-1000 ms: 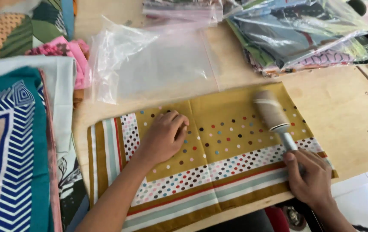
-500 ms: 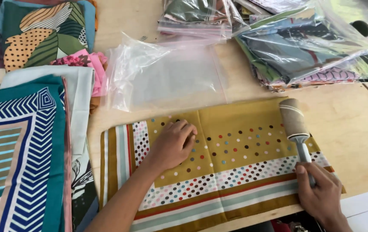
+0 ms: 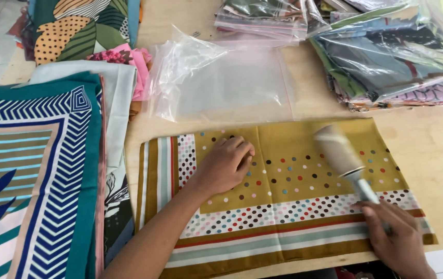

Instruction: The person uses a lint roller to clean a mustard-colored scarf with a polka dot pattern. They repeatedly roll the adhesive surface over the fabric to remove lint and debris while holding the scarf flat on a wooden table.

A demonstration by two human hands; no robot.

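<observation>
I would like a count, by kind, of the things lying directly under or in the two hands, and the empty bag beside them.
Folded mustard dotted scarf, under left hand: 1
Lint roller, in right hand: 1
Empty clear plastic bag: 1
Total: 3

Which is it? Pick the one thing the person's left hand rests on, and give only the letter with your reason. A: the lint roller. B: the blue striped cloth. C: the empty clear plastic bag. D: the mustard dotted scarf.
D: the left hand lies flat on the mustard dotted scarf, while the right hand holds the lint roller.
</observation>
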